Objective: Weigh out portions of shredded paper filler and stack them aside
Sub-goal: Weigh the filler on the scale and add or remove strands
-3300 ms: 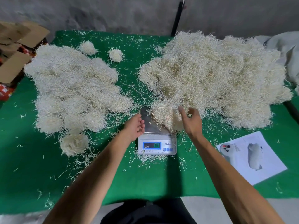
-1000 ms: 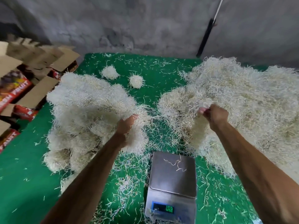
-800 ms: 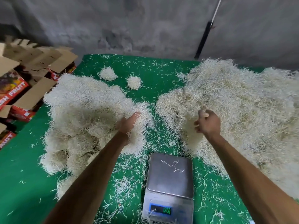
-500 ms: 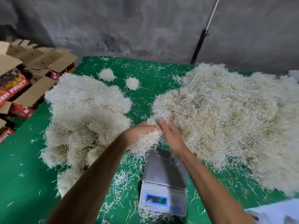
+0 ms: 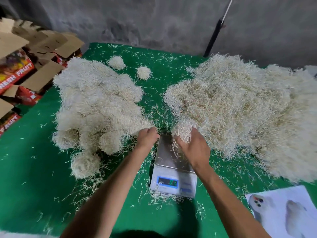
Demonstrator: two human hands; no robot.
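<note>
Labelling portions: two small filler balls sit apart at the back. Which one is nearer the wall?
The left ball. It sits farther back, nearer the wall and by the far edge of the portion stack; the right ball lies nearer the scale.

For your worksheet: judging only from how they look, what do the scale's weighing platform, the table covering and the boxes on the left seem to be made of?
Scale platform: seemingly brushed metal, grey with a dull sheen; the body below looks like white plastic.
Table covering: probably felt or similar cloth, a flat matt green with no shine.
Boxes: cardboard, plain brown flaps folded open over red printed sides.
</note>
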